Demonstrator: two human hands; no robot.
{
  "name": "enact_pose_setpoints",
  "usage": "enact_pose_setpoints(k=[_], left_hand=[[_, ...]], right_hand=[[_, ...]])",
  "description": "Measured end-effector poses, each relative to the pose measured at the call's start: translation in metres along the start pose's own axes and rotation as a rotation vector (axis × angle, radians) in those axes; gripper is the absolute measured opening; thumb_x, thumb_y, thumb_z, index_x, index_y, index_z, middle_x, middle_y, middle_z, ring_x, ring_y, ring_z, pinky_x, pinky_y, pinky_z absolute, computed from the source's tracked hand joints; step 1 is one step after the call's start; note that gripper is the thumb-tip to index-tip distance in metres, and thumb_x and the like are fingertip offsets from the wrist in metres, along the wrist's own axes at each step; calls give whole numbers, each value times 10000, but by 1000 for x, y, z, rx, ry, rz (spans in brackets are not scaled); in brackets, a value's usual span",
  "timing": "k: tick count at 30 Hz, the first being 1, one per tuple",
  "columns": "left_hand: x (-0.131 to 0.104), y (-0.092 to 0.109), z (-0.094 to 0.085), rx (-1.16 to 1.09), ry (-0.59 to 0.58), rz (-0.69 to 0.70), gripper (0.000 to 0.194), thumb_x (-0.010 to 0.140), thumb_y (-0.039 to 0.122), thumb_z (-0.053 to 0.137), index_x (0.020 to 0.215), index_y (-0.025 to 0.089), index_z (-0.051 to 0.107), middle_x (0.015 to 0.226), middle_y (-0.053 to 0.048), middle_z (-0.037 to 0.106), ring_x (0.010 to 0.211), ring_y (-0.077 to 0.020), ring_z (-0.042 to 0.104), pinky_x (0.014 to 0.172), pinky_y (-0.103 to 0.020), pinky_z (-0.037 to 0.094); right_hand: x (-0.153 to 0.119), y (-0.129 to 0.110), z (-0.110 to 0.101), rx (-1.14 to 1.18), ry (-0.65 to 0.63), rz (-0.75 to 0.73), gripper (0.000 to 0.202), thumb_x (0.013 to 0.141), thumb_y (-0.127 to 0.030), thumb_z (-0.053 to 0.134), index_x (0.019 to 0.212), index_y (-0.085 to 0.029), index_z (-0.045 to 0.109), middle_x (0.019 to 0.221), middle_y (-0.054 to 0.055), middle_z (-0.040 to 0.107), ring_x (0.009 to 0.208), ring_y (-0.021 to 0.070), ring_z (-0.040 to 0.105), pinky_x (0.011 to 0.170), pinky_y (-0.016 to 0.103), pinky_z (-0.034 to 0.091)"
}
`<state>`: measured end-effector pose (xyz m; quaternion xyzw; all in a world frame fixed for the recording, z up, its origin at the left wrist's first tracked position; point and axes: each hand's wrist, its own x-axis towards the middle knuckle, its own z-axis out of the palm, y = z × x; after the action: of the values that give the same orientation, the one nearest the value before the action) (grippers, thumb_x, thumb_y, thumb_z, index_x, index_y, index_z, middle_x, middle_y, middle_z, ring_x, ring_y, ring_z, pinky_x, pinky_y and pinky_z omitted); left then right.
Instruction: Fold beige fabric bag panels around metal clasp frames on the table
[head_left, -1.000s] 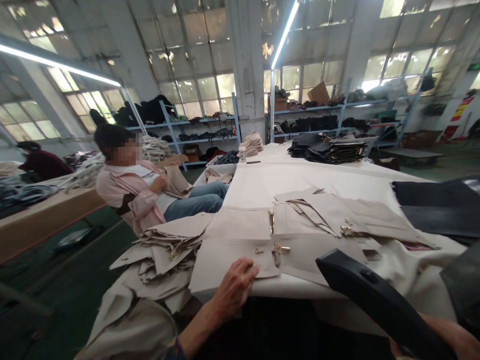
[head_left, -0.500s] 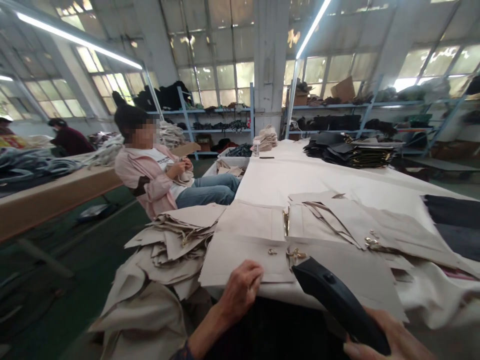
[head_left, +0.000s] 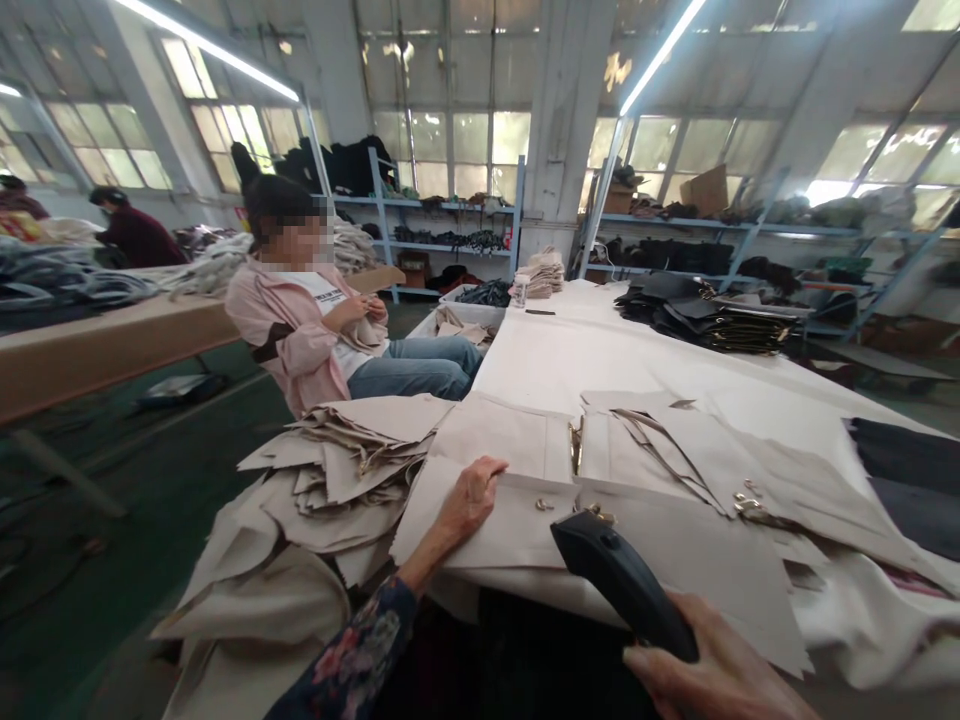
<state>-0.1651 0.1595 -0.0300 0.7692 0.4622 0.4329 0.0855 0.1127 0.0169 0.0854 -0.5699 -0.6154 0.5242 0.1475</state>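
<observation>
My right hand (head_left: 694, 650) is closed around the handle of a black hand-held tool (head_left: 626, 580), shaped like a hair clipper. The tool's head is over the near beige fabric panels, beside a small gold metal clasp (head_left: 600, 514). My left hand (head_left: 469, 495) lies on the left beige fabric panel (head_left: 517, 535), fingers curled at its upper edge. Its fingertips are hidden, so I cannot tell what they pinch. Another gold clasp (head_left: 544, 505) sits on this panel, between my hand and the tool.
Beige fabric pieces (head_left: 337, 450) are heaped at the table's left edge. More gold clasps (head_left: 750, 503) lie on panels to the right. Black pieces (head_left: 712, 315) are stacked farther back on the white table (head_left: 540, 360). A seated co-worker (head_left: 300, 320) handles beige fabric at the left.
My left hand has moved from the panel's near edge up to its far edge. The black tool has shifted slightly left, still in my right hand. The view has tilted slightly downward.
</observation>
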Motion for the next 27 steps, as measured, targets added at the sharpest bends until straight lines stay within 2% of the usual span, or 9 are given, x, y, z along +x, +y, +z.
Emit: enact_pose_setpoints(k=[2,6,11,16,20,24,27], left_hand=[[-1,-3,0,-21,19,-9,321,844,30,395,1060,150,599,1004,-96,668,976,-202,617,891,-393,506],[-2,-6,0,-54,43,-8,317,855,41,401,1064,167,604,1009,-88,670,978,-206,620,896,-407,506],[-5,-10,4,-101,82,24,303,889,64,372,1080,157,587,984,-95,655,962,-204,605,887,-403,505],[-11,-19,16,-132,131,54,362,857,33,361,1143,164,539,1048,-102,633,1053,-220,576,962,-457,459],[-12,-20,19,-123,171,65,382,838,17,351,1158,152,510,1060,-117,618,1071,-230,562,977,-481,443],[-7,-4,8,-84,141,50,406,827,-1,356,1149,161,545,1043,-112,603,1021,-229,562,937,-446,466],[0,16,-2,-25,44,103,438,790,-23,396,1112,191,602,1154,-115,549,1091,-241,511,975,-426,421]], right_hand=[[17,-9,4,22,-48,-9,238,716,-376,569,810,-164,513,444,-46,531,396,100,461,418,197,361],[45,-19,14,27,-20,20,240,726,-380,575,747,-170,461,442,-53,512,371,85,453,390,191,384],[64,-34,17,-11,3,-14,218,741,-342,573,831,-170,473,437,-64,517,354,88,454,370,185,393],[57,-59,-2,-30,113,-32,314,746,-454,598,721,-174,458,485,-33,534,399,86,483,401,185,400],[42,-65,-10,-60,108,42,336,756,-472,599,724,-164,469,513,-15,551,424,91,500,417,194,409],[36,-53,-3,-16,50,131,323,764,-445,596,877,-167,477,539,-36,560,443,95,505,450,206,437],[34,-44,-1,-29,94,153,363,738,-458,595,918,-169,469,524,-39,558,427,101,501,433,203,419]])
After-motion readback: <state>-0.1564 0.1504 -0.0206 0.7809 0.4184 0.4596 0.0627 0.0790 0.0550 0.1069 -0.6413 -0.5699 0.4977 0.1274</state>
